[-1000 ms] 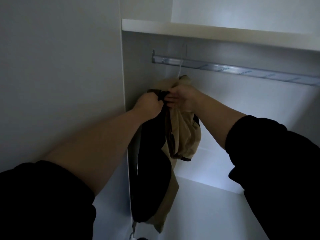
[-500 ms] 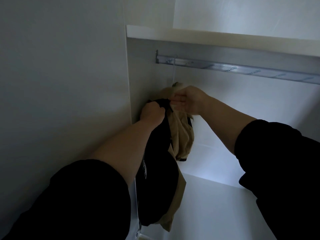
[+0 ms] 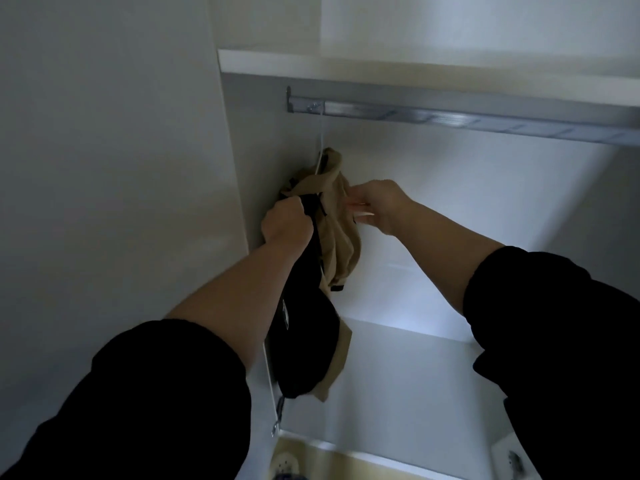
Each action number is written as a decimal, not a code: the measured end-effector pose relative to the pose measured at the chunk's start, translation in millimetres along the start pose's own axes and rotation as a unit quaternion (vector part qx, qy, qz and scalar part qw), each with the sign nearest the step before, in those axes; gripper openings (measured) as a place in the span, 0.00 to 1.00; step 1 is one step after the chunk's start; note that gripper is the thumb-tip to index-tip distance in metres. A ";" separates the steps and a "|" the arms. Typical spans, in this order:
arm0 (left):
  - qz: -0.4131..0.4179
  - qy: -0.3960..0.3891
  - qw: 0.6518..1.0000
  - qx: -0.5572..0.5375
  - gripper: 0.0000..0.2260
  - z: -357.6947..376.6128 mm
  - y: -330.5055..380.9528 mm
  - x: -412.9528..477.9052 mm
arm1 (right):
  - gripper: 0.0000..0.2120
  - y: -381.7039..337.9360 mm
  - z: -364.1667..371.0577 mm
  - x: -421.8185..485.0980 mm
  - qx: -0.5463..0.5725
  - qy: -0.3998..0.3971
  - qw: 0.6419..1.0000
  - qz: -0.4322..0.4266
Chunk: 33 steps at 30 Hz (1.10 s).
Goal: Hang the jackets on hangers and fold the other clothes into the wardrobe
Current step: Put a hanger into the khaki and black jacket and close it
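1. Head view: shows a tan-and-black jacket (image 3: pixel 341 237) on a thin wire hanger (image 3: pixel 322 140), hooked over the left end of the metal rail (image 3: pixel 450 117), under the white shelf (image 3: pixel 415 69) and close against the wardrobe's left side panel (image 3: pixel 263 150).
2. Grips the jacket's black fabric near the collar with the left hand (image 3: pixel 285 225), fingers curled tight round a bunch of it.
3. Reaches the right hand (image 3: pixel 381 206) to the tan fabric just beside, fingertips (image 3: pixel 358 205) at its edge; too blurred to tell a pinch from a mere touch.
4. Shows black sleeves pushed up on both forearms, and a tan hem dangling below the black part.
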State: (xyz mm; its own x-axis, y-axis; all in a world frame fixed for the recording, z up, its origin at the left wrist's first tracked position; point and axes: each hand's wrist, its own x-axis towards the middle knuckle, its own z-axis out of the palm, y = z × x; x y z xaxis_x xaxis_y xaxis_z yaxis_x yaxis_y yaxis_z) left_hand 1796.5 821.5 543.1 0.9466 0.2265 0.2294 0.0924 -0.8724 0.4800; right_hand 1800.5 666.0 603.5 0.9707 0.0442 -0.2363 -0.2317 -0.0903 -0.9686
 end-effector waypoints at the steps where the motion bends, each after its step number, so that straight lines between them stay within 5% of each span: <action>1: 0.008 0.008 1.000 -0.011 0.11 -3.6 7.2 -10.6 | 0.08 2.0 -6.8 -7.2 -0.046 0.020 0.999 -0.013; 8: 0.166 0.026 0.984 0.063 0.22 -20.4 56.3 -85.7 | 0.18 20.8 -57.4 -83.0 -0.345 0.096 0.919 -0.166; 16: 0.307 0.012 0.933 0.190 0.30 -37.3 76.7 -165.3 | 0.26 61.3 -92.6 -176.0 -0.591 0.167 0.756 -0.229; 22: 0.365 -0.010 0.907 0.209 0.34 -31.1 68.7 -251.7 | 0.27 115.8 -84.1 -277.7 -0.662 0.221 0.703 -0.138; 33: 0.527 -0.083 0.839 0.108 0.33 -41.5 103.0 -437.8 | 0.27 189.7 -117.1 -506.6 -0.651 0.334 0.679 0.055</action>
State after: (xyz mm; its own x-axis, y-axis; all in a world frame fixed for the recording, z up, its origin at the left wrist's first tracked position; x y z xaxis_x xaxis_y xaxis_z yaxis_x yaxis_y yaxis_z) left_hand 1378.8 650.4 527.2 0.5653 -0.7685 0.2997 -0.7866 -0.6116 -0.0846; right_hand 1272.4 509.9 548.5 0.8656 -0.4562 0.2066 -0.4742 -0.8793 0.0450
